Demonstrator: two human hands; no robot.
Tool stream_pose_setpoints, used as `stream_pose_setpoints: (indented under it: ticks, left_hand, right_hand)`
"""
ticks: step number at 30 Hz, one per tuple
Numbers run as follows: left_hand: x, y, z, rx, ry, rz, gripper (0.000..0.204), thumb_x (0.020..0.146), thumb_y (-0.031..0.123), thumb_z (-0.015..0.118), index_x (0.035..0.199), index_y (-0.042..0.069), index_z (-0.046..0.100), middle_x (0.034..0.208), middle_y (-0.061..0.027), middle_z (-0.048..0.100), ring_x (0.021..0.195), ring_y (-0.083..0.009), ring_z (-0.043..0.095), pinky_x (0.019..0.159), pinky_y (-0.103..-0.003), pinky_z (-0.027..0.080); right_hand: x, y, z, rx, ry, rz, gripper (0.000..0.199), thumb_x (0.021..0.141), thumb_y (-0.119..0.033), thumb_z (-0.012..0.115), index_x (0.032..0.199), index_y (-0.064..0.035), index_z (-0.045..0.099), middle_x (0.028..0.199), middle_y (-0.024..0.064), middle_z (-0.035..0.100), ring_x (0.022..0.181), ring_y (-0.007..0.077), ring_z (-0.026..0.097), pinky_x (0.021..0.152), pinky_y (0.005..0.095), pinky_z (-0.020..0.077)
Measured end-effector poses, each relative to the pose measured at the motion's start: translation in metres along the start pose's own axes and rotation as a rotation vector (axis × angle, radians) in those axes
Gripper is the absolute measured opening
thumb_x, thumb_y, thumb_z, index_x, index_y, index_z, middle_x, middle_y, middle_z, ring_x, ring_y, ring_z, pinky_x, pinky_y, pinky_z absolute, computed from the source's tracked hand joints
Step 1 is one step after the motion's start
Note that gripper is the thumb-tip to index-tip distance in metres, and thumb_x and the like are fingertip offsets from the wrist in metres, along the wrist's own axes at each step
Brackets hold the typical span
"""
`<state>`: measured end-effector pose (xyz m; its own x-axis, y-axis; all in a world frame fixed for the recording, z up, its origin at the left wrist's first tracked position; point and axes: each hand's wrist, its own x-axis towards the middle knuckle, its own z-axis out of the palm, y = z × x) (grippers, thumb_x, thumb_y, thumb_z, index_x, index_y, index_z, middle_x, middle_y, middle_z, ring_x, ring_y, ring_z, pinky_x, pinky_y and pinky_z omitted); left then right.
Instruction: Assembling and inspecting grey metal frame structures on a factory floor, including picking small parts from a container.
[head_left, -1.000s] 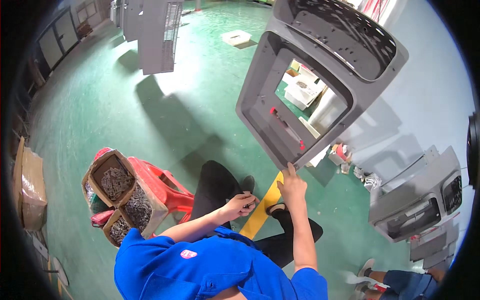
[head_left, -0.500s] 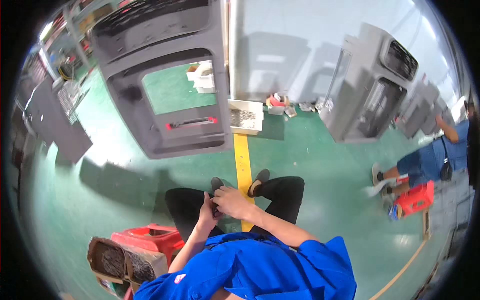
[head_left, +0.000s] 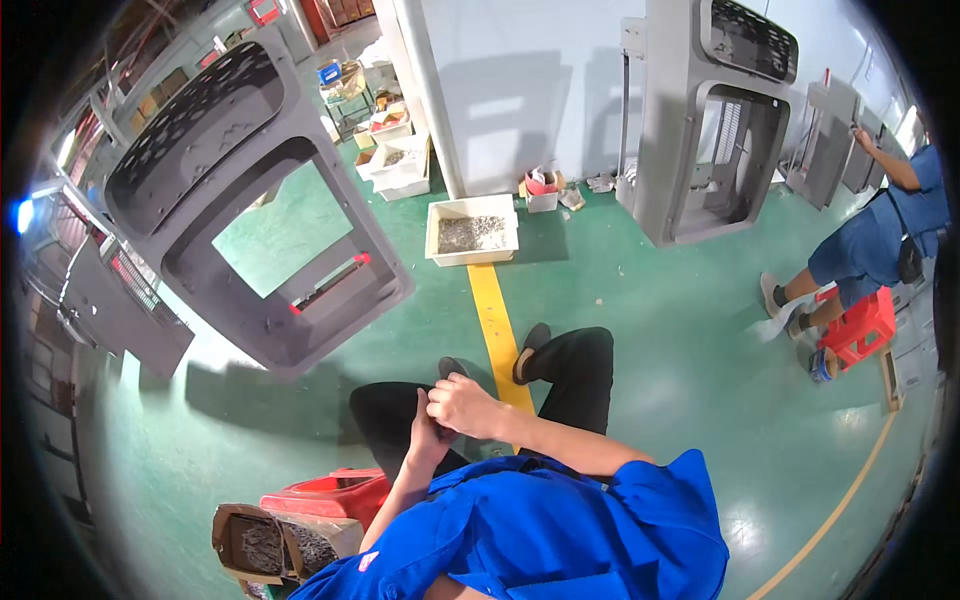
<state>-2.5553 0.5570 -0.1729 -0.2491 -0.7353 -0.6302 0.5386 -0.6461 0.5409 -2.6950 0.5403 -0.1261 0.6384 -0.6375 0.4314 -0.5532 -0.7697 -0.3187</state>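
Above my lap my two hands come together, between my dark trouser legs. My left hand [head_left: 427,436] is closed, its thumb pointing up beside the other hand. My right hand [head_left: 467,408] lies over it with curled fingers. Whatever they hold between them is hidden; only a small dark patch shows beneath the right hand. Ahead on the left hangs or stands a large grey frame panel [head_left: 385,285], tilted, with a big opening and a red-ended bar [head_left: 330,283] across its lower part.
A white bin [head_left: 437,252] of small parts sits at the yellow floor line [head_left: 490,310]. At lower left, an open carton [head_left: 228,530] of small metal parts adjoins a red stool [head_left: 325,492]. Another grey cabinet [head_left: 660,150] stands right; a co-worker [head_left: 885,235] is beyond, near a red stool [head_left: 865,325].
The view has swung left, and the near grey panel now appears lower and more tilted. My hands stay together over my lap, with little visible change in their grip.
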Motion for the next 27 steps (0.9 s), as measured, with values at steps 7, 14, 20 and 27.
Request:
stream_pose_setpoints:
  ticks: [7, 14, 20, 27]
  left_hand:
    - [-0.003, 0.014, 0.011, 0.075, -0.289, 0.048, 0.022, 0.092, 0.020, 0.043, 0.092, 0.001, 0.055, 0.071, -0.0043, 0.052, 0.046, -0.0069, 0.035, 0.039, -0.019, 0.025]
    - [0.006, -0.003, 0.009, 0.160, -0.273, 0.028, 0.015, 0.090, 0.013, 0.048, 0.097, 0.002, 0.055, 0.071, -0.0017, 0.047, 0.050, -0.0053, 0.035, 0.041, -0.018, 0.026]
    - [0.030, -0.019, -0.020, 0.203, -0.213, -0.034, 0.015, 0.091, 0.012, 0.047, 0.100, 0.001, 0.054, 0.070, -0.0017, 0.046, 0.050, -0.0056, 0.036, 0.043, -0.019, 0.029]
    - [0.035, -0.018, -0.025, 0.160, -0.178, -0.055, 0.016, 0.092, 0.011, 0.044, 0.100, 0.001, 0.053, 0.069, -0.0017, 0.046, 0.047, -0.0054, 0.034, 0.042, -0.019, 0.027]
  right_hand:
    - [0.003, 0.089, -0.122, 0.449, 0.293, 0.487, 0.014, 0.076, -0.007, 0.066, 0.088, -0.0011, 0.066, 0.086, 0.0104, 0.067, 0.079, 0.0205, 0.065, 0.070, 0.0304, 0.0508]
    - [-0.022, 0.225, -0.350, 0.091, 0.809, 0.589, 0.013, 0.076, -0.001, 0.066, 0.088, -0.0003, 0.065, 0.079, 0.0032, 0.066, 0.073, 0.0085, 0.060, 0.069, 0.0217, 0.0478]
    - [0.006, 0.302, -0.463, -0.375, 1.204, 0.398, 0.013, 0.074, -0.018, 0.073, 0.084, -0.0096, 0.071, 0.080, 0.0022, 0.068, 0.071, 0.0103, 0.063, 0.067, 0.0227, 0.0465]
    - [0.040, 0.337, -0.480, -0.441, 1.307, 0.256, 0.013, 0.074, -0.018, 0.073, 0.084, -0.0092, 0.071, 0.078, 0.0011, 0.069, 0.070, 0.0092, 0.064, 0.066, 0.0222, 0.0473]
